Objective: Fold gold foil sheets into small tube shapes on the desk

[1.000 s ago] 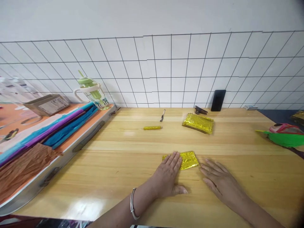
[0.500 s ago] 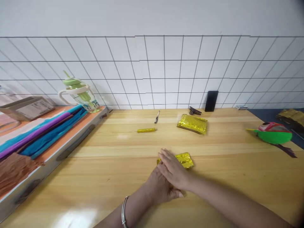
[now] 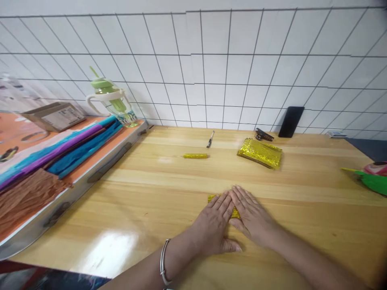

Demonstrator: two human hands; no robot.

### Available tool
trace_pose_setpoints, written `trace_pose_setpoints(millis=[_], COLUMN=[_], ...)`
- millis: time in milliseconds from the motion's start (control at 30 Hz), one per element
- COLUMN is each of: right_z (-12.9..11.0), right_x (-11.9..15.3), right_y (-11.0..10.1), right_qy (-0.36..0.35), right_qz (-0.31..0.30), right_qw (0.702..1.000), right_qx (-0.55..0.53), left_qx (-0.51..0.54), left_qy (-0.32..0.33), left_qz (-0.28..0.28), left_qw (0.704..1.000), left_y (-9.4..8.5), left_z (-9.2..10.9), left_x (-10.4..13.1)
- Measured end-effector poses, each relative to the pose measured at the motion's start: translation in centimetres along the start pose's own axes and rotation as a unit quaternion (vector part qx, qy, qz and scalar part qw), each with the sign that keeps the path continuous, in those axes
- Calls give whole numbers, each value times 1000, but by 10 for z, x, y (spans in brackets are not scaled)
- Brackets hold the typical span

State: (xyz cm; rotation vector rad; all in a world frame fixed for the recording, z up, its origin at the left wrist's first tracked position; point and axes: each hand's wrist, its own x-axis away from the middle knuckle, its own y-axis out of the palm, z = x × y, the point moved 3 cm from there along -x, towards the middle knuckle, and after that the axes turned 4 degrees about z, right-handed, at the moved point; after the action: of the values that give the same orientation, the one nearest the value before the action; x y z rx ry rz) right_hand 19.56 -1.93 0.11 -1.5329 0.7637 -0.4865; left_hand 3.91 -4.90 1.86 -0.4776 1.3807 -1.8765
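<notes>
A flat piece of shiny gold foil [image 3: 236,213] lies on the wooden table, mostly covered by my two hands. My left hand [image 3: 215,225] rests palm down on its left part, fingers stretched out, a silver bangle on the wrist. On the right part lies my right hand [image 3: 252,217], also flat, its fingertips touching those of the left. Farther back are a thin gold foil roll [image 3: 195,156] and a pen [image 3: 211,139]. A stack of gold foil pieces [image 3: 260,154] sits at the back right.
Behind the foil stack lie a black stapler-like object [image 3: 264,135] and a dark phone [image 3: 291,122] leaning on the tiled wall. At left, a raised orange board [image 3: 83,161] carries coloured crepe paper [image 3: 81,151], a cardboard box [image 3: 57,117] and a green-lidded bottle [image 3: 116,104]. A green object [image 3: 375,181] is far right.
My right hand has slid off the top of my left hand and now lies beside it on the right part of the foil. The view has tilted down and turned left.
</notes>
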Motion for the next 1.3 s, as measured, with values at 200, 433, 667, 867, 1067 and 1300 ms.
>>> trace_pose_setpoints(millis=[200, 433, 667, 867, 1067, 1300], right_z=[6, 4, 5, 5, 4, 2], right_x=[8, 6, 7, 8, 8, 8], right_y=[0, 1, 1, 1, 3, 5], right_qy=[-18, -8, -8, -22, 3, 6], right_qz=[1, -7, 14, 31, 17, 31], right_qw=[999, 1000, 1000, 999, 1000, 999], right_qx=[36, 26, 18, 17, 26, 36], left_qx=[3, -24, -44, -40, -41, -73], left_qy=[-7, 3, 6, -2, -28, 11], left_qz=[-14, -23, -30, -34, -16, -4], left_qw=[1000, 999, 999, 999, 999, 997], left_y=[0, -5, -14, -21, -30, -25], left_z=[-3, -9, -15, -21, -13, 3], left_x=[2, 13, 34, 53, 54, 17])
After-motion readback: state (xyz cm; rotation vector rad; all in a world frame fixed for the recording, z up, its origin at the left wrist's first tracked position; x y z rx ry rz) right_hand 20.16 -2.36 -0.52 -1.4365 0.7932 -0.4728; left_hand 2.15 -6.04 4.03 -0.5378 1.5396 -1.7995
